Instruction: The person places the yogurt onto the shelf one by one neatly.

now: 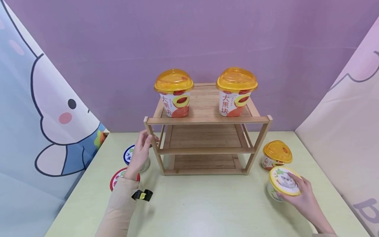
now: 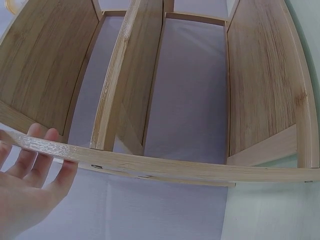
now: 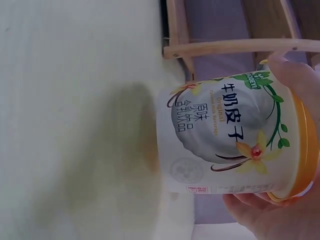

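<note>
My left hand [image 1: 143, 148] is at the left side of a three-tier wooden rack [image 1: 207, 150]. In the left wrist view its fingers [image 2: 37, 172] curl round the rack's side post. My right hand [image 1: 305, 200] grips a white tub with a yellow-rimmed lid [image 1: 285, 181] by its top. In the right wrist view that milk drink tub [image 3: 220, 135] shows its printed flower side, and its shadow falls on the table. A fruit yogurt cup with a domed orange lid [image 1: 277, 154] stands just behind it.
Two more domed-lid cups, one left [image 1: 175, 93] and one right [image 1: 236, 92], stand on the rack's top tier. A blue-lidded tub [image 1: 129, 154] and a red-lidded tub [image 1: 116, 179] are partly hidden by my left arm. A purple backdrop [image 1: 207, 39] rises behind the table.
</note>
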`<state>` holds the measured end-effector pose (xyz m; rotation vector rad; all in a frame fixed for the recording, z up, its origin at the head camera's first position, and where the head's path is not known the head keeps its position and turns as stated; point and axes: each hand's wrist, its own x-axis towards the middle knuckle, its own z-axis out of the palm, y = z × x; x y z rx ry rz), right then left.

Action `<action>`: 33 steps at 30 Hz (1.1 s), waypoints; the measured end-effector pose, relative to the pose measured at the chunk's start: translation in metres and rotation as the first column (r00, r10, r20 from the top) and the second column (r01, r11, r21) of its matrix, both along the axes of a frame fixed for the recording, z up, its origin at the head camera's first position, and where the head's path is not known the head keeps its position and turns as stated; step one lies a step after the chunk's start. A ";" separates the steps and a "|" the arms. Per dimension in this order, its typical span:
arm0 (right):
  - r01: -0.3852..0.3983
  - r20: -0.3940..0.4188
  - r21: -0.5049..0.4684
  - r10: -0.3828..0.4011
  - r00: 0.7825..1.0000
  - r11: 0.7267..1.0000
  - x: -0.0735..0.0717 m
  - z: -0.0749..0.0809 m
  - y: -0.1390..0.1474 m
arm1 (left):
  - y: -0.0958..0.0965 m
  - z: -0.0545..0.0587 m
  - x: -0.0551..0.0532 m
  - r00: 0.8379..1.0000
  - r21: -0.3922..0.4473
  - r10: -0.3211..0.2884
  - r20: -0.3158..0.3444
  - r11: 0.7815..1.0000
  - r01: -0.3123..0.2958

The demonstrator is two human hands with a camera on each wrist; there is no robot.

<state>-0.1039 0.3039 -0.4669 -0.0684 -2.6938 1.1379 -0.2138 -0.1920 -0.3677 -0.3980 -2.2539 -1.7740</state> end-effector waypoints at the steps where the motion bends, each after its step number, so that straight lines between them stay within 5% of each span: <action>1: -0.002 -0.005 0.000 0.002 1.000 1.000 0.000 0.002 -0.001 | 0.000 0.000 0.000 1.000 0.000 0.000 0.001 1.000 0.000; 33: -0.156 -0.144 -0.086 0.143 0.979 0.984 -0.013 0.076 -0.084 | 0.000 0.000 0.000 1.000 0.006 0.000 0.016 1.000 -0.001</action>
